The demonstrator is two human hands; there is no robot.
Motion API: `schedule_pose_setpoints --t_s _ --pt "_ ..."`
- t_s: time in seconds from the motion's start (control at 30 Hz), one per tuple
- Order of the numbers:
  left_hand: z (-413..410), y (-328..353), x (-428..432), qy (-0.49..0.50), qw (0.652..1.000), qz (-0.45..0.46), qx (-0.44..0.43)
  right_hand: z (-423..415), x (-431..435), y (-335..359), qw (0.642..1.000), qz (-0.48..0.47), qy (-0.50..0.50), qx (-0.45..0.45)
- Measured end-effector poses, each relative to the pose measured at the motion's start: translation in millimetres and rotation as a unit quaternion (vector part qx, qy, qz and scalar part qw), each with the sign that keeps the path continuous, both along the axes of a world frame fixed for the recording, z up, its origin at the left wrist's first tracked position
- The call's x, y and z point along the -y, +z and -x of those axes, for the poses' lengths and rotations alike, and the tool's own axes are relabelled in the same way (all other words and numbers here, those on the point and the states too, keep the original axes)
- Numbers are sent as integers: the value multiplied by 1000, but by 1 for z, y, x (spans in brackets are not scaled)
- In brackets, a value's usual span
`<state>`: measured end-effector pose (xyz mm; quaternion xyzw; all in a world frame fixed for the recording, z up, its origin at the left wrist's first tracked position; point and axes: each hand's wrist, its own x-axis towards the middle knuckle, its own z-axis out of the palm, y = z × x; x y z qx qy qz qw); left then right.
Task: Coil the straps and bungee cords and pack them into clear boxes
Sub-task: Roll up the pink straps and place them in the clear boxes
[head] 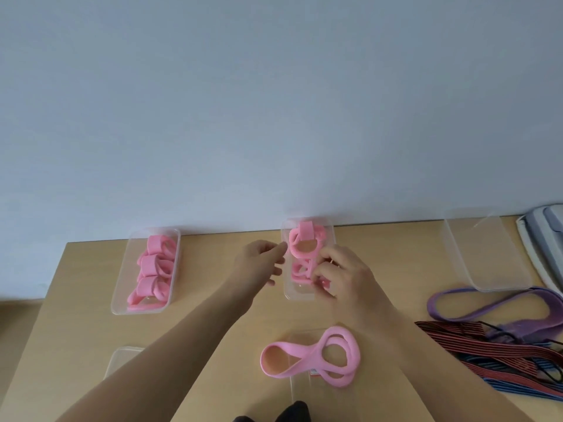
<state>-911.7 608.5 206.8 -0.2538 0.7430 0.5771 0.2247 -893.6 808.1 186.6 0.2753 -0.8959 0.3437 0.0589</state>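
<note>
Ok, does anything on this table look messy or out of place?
Nothing spilled or damaged. The bungee cords lie in a tangled heap at far right, a purple strap mixed in. One pink strap sits loose and twisted near the front, while the right hand grips a coiled strap.

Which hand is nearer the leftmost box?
Left. The left hand is just right of the leftmost box; right hand is farther right, holding a pink strap in the middle box.
</note>
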Motion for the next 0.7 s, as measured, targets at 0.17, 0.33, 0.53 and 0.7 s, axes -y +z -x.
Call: schedule_pose_setpoints --t_s 0.17,0.33,0.53,0.7 --pt "-1 -29 -5 -17 997 71 -14 36 6 -22 997 -68 38 -29" --pt "-1 -44 -4 -11 995 97 -23 52 13 -40 993 -104 48 -21" --pt "-2 -55 -2 -8 994 102 -29 53 13 -42 992 -114 48 -20" --pt "-3 -57 -2 -5 994 102 -35 47 14 -49 984 -155 81 -46"
